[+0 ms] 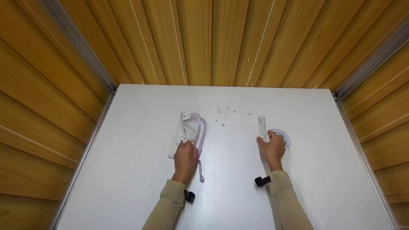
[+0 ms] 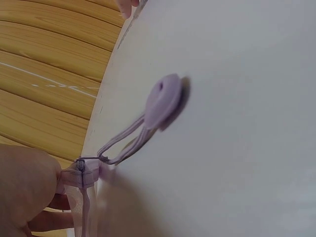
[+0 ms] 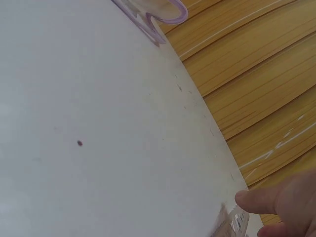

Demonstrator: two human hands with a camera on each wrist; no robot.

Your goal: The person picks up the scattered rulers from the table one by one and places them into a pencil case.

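Note:
A see-through pencil pouch with lilac trim lies left of the middle of the table, a few small items showing through it. My left hand grips its near end by the zip edge. From that corner hangs a lilac cord with a pull tab, large in the left wrist view. Over on the right, a clear ruler lies lengthwise, pointing away from me. My right hand pinches it, thumb at its left edge and fingers across. A pale lilac protractor sits beside the ruler, partly hidden by those fingers.
The white table ends at a wood-patterned wall at the back, with similar panels at both sides. Dark specks and scuffs mark the tabletop between pouch and ruler. A black wrist camera sits at each sleeve.

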